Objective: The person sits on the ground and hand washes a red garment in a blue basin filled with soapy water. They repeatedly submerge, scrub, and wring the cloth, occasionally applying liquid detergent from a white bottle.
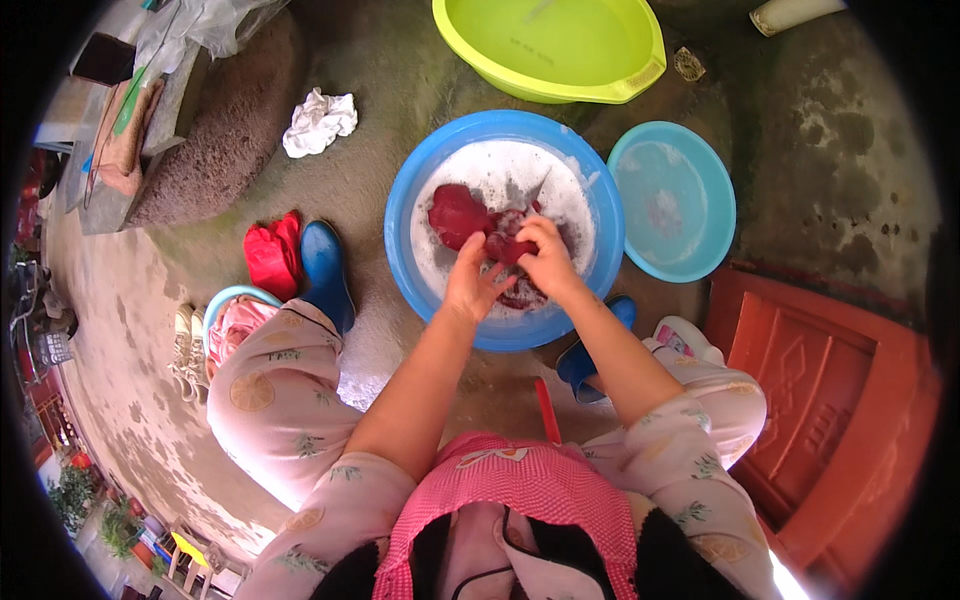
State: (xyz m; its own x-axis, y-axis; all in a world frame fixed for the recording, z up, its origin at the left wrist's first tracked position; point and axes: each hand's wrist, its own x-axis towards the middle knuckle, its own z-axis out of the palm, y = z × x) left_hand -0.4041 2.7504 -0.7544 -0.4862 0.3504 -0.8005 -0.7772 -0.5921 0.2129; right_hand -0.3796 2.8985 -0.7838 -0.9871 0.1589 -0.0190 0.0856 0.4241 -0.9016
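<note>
A round blue plastic basin (401, 259) full of white suds stands on the floor before me. Dark red wet cloth (459, 216) lies bunched in the foam. My right hand (546, 255) grips part of this cloth near the basin's middle, with the fingers curled into it. Just to the left, my left hand (477, 279) has its fingers spread at the cloth's near edge; it does not appear to grip anything. Foam hides the lower part of the cloth.
A yellow-green tub (555, 45) stands beyond the basin, and a turquoise basin (673, 202) at its right. White cloth (320, 122), a red bundle (273, 255) and a basin of pink laundry (238, 322) are on the left. A red panelled door (810, 405) is at the right.
</note>
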